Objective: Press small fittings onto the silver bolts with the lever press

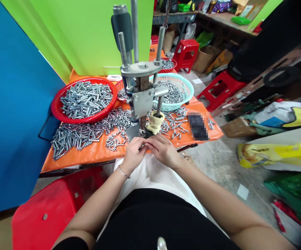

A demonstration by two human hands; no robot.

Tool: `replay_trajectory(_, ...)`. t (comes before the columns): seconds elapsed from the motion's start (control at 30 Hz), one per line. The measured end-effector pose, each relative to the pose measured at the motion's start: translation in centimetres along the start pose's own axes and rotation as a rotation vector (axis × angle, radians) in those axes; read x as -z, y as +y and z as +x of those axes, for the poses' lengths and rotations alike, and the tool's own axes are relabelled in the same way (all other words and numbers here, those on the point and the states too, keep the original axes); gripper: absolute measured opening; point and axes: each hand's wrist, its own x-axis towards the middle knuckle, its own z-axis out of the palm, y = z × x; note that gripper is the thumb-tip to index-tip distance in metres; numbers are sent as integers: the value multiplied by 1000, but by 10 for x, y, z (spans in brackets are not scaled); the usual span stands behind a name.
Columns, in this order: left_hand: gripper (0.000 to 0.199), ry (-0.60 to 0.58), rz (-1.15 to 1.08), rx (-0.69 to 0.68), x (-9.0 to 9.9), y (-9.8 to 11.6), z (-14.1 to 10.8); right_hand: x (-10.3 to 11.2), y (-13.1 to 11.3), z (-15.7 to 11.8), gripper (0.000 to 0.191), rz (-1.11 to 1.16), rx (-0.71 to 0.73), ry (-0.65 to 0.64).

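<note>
In front of a metal bench press, my left hand and my right hand meet with their fingertips together. Both are closed in a pinch; whatever sits between the fingers is too small and too covered to name. Just beyond the fingertips is the foot of the press, with a small metal part under its ram. A cream cloth wrap surrounds the press's handle end. Loose small metal eye bolts lie heaped to the left, and others are scattered to the right.
A red basin full of metal pieces stands at the left, and a pale turquoise basket holds more behind the press. A blurred dark object lies on the orange table cover. Red stools stand at lower left and beyond.
</note>
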Motion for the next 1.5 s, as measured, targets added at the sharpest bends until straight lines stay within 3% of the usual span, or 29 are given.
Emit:
replay_trajectory(0.07,11,21,34,45,1,-7,6,-2,9,5,29,23,-112,144)
replay_trajectory(0.17,15,99,48,92,-1,-18,16,-6,34,21,64,33,-369,425)
replay_trajectory(0.2,14,126,49,63,-1,-22,19,-7,43,28,68,72,-426,427)
replay_trajectory(0.33,9,197,79,-51,-5,-32,32,-7,64,44,56,414,-564,172)
replay_trajectory(0.43,11,150,73,-63,-5,-37,40,10,45,29,54,464,-617,120)
replay_trajectory(0.6,18,80,100,-106,0,-41,50,75,-23,-3,50,524,-730,77)
replay_trajectory(0.73,12,39,117,-156,4,-47,54,117,-60,8,53,657,-865,-10)
replay_trajectory(0.87,9,12,101,-187,7,-49,58,129,-70,21,55,682,-931,-61)
replay_trajectory(1.0,15,-35,99,-188,9,-46,62,130,-73,23,55,674,-944,-78)
replay_trajectory(1.23,13,77,33,-127,1,-41,56,124,-61,18,46,541,-915,-99)
replay_trajectory(1.37,11,74,-33,-75,1,-34,54,86,-30,18,40,460,-851,-53)
replay_trajectory(1.5,7,90,-65,-27,-1,-30,53,38,-1,19,42,464,-822,188)
